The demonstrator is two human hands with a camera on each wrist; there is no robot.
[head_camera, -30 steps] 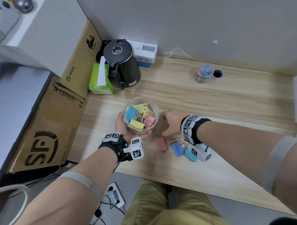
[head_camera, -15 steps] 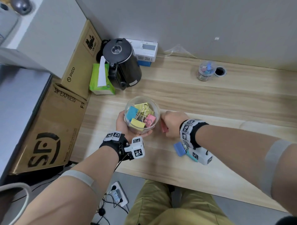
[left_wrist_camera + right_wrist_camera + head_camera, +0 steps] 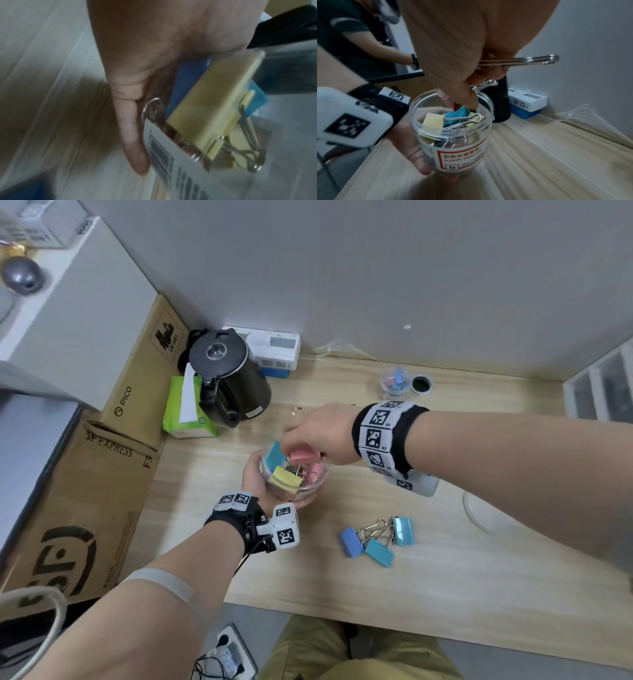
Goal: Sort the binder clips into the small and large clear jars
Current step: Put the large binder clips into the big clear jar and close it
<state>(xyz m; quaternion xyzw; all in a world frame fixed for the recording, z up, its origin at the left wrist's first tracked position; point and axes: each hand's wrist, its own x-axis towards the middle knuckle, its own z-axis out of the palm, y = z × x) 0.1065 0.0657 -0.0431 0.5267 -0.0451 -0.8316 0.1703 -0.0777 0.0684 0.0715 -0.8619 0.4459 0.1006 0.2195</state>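
Pink binder clip (image 3: 305,455) hangs over the mouth of the large clear jar (image 3: 310,491), its coloured body turned down toward the opening and its wire handles pointing up and away through the fingers, so its long axis runs from the jar mouth to the right hand (image 3: 320,433). In the right wrist view the steel handles stick out level past the fingers, toward the grey wall. The clip has a matt pink body and shiny wire handles.

The right hand comes from the right side, palm down, with fingers curled and pinching this clip just above the jar rim. The left hand (image 3: 255,477) wraps around the jar from the left and below, thumb along the wall, and holds it a little above the worktop (image 3: 479,559). The jar is round and transparent with a white label framed in red, and inside it lie yellow, blue and pink clips mixed together.

Three blue binder clips (image 3: 376,539) lie together on the worktop in front of the jar, to its right, with handles crossing. The small clear jar (image 3: 395,381) stands well apart near the back wall, with pink and blue clips inside, just beside a black round hole (image 3: 421,385). A black kettle (image 3: 229,378) and a green tissue pack (image 3: 186,409) stand at the back left.
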